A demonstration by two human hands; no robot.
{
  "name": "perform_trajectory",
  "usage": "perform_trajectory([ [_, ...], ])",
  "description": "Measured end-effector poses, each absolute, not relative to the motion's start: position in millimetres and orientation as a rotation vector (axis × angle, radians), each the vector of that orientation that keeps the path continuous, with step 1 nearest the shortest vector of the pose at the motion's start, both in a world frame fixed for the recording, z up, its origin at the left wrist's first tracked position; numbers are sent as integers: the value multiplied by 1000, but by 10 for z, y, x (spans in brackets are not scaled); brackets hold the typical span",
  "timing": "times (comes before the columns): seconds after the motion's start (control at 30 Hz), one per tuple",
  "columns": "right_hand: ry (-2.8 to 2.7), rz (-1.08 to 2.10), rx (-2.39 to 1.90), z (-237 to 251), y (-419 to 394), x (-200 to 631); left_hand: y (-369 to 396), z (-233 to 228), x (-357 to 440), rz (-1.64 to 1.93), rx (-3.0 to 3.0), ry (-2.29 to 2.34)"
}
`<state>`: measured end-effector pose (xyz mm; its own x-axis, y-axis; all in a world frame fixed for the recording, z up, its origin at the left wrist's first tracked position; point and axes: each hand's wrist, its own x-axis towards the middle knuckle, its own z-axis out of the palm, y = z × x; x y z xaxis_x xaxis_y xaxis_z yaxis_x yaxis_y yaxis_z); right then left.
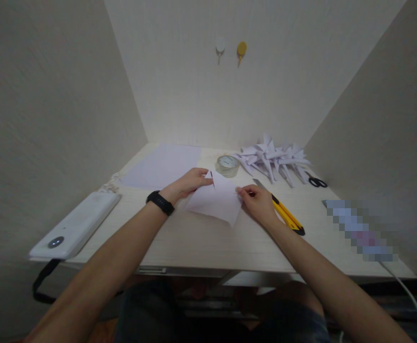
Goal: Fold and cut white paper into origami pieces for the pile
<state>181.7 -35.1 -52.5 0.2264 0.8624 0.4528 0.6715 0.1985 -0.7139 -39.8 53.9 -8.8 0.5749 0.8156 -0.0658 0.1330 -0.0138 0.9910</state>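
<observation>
A white sheet of paper (217,202) is held up between my two hands, just above the desk. My left hand (193,183) pinches its upper left corner, where a short dark slit or mark shows beside the thumb. At the paper's right edge, my right hand (257,202) grips it between thumb and fingertips. Close beside the right hand lies a yellow utility knife (287,214) with its blade out. A roll of clear tape (227,165) rests just behind the paper.
Several folded paper pinwheels (274,157) are piled at the back right, near black scissors (316,181). Larger white sheets (165,164) lie at the back left. A white device (76,224) sits at the left edge; a blurred-out phone-like object (360,231) with a cable lies right.
</observation>
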Motion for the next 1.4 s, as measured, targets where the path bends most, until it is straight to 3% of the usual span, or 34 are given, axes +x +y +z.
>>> perform_trajectory([
  [0.17, -1496, 234, -1544, -504, -364, 1798, 473, -28, -320, 1433, 1903, 1288],
  [0.27, -1493, 265, -1554, -480, -380, 1780, 250, 17, -241, 1745, 2330, 1148],
  [0.33, -1479, 302, -1542, -464, -387, 1772, 69, 3, -171, 1645, 2623, 899],
  [0.4, -1451, 326, -1528, -452, -386, 1772, -76, -58, -96, 1312, 2848, 772],
  [0.57, -1406, 362, -1491, -452, -365, 1789, -130, -266, 11, 832, 2900, 933],
  [1.13, -1417, 437, -1247, -488, -453, 1717, 24, -364, 42, 771, 2532, 996],
  [1.4, -1312, 277, -1426, -518, -354, 1867, 37, -389, 41, 725, 2551, 986],
])
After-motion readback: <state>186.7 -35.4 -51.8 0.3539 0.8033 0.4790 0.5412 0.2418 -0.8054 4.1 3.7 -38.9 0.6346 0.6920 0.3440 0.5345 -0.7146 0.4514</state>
